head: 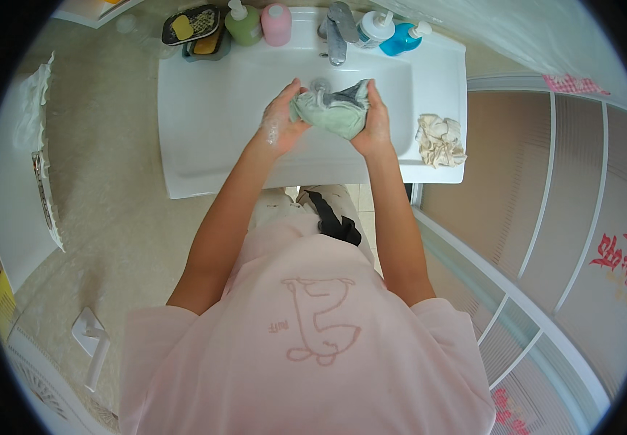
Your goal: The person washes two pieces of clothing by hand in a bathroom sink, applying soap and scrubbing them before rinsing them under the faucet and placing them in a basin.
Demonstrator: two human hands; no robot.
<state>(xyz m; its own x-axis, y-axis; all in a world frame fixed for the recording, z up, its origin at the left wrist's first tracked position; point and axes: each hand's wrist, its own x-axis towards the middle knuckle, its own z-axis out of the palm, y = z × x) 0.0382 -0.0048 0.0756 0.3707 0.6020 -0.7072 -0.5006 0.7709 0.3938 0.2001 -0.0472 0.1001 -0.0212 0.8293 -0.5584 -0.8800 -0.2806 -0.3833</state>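
A wet, pale green cloth with a dark grey part [338, 113] is stretched between my two hands over the basin of a white washbasin [210, 141]. My left hand [285, 120] grips its left end, with suds on the wrist. The right end is in my right hand [374, 120], thumb and fingers closed on it. Behind the cloth stands a chrome faucet [337, 38], and the metal drain [321, 84] shows just beyond the cloth's upper edge. A crumpled cream cloth [440, 140] lies on the basin's right ledge, apart from my hands.
Along the back rim stand a green pump bottle [244, 26], a pink bottle [277, 26], a white pump bottle [374, 30] and a blue one [400, 39]. Soap dishes [196, 27] are stacked at the back left. A framed sliding door [509, 163] is at the right.
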